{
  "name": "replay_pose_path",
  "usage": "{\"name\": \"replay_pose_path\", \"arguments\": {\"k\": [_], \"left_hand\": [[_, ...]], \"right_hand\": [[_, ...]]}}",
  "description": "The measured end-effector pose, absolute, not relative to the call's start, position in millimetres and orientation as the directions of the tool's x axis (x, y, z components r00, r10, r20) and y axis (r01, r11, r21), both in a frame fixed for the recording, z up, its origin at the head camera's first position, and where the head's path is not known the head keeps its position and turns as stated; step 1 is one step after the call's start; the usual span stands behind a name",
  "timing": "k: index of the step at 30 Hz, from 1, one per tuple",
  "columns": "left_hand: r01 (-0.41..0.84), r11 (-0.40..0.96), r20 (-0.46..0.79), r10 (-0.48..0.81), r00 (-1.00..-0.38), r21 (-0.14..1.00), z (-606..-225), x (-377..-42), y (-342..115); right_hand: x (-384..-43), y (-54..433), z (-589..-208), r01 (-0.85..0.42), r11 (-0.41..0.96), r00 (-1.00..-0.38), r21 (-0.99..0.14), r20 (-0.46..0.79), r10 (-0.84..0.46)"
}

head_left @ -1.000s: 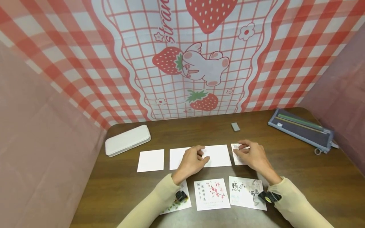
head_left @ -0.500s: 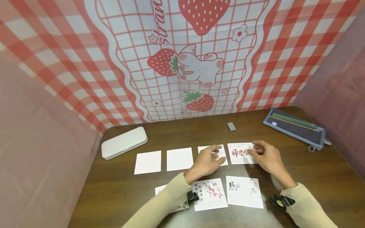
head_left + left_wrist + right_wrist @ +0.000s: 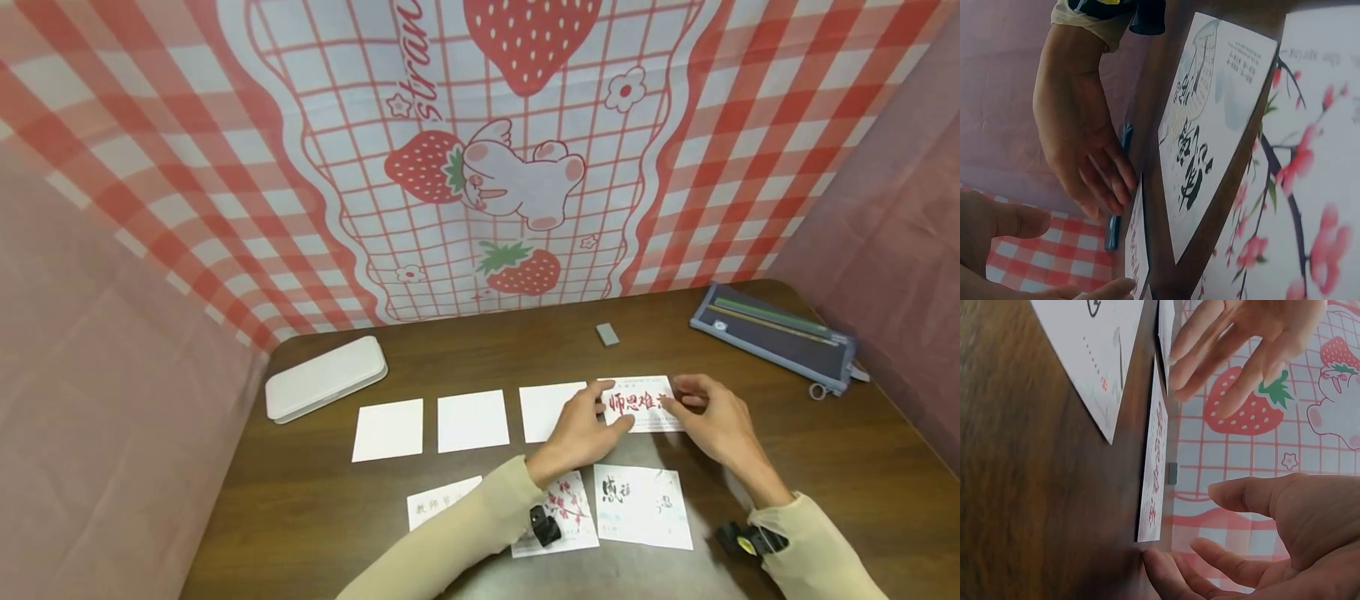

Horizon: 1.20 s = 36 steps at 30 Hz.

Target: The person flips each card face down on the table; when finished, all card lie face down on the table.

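A white card with red Chinese characters [image 3: 626, 407] lies flat at the right end of the back row. My left hand [image 3: 583, 427] hovers at its left edge, fingers loosely bent, partly covering a blank white card [image 3: 543, 408]. By the right edge is my right hand [image 3: 716, 421], its fingertips [image 3: 1155, 559] close to the card's end; contact is hard to tell. Neither hand grips anything. In front lie a black calligraphy card [image 3: 641, 508], a pink blossom card [image 3: 1310, 162] partly under my left sleeve, and a third printed card [image 3: 442, 500] mostly hidden by that arm.
Two more blank cards, one [image 3: 472, 421] beside the other [image 3: 387, 430], continue the back row leftward. Behind them are a white case [image 3: 326, 379], a grey eraser-like block [image 3: 607, 334] and a blue zip pouch [image 3: 776, 333]. A strawberry-print cloth [image 3: 517, 192] hangs behind the table.
My left hand has moved right, from over the blank cards to the red-lettered card. My right hand has shifted right to that card's far edge, uncovering its writing.
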State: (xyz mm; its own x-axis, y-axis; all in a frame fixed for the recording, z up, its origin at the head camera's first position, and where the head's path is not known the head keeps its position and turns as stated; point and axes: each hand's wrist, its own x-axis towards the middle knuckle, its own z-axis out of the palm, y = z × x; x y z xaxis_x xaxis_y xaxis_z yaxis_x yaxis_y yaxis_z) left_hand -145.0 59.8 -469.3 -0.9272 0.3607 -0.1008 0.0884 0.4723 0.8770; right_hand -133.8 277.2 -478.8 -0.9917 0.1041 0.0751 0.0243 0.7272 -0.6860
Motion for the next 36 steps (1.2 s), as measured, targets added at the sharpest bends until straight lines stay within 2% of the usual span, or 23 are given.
{"name": "replay_pose_path", "arguments": {"k": [11,24,30,36], "left_hand": [[0.071,0.518,-0.126,0.336,-0.933,0.852,-468,-137,65],[0.058,0.503,-0.122,0.319,-0.940,0.863,-470,-136,68],[0.038,0.502,-0.140,0.312,-0.940,0.864,-469,-136,68],[0.060,0.508,-0.123,0.318,-0.940,0.859,-470,-138,70]], "right_hand": [[-129,272,-477,0.052,0.732,-0.993,-0.679,0.045,0.113],[-127,267,-479,0.075,0.719,-0.994,-0.691,0.010,0.113],[-126,266,-481,0.076,0.717,-0.989,-0.693,0.037,0.140],[-127,267,-481,0.111,0.680,-0.986,-0.724,0.008,0.169]]}}
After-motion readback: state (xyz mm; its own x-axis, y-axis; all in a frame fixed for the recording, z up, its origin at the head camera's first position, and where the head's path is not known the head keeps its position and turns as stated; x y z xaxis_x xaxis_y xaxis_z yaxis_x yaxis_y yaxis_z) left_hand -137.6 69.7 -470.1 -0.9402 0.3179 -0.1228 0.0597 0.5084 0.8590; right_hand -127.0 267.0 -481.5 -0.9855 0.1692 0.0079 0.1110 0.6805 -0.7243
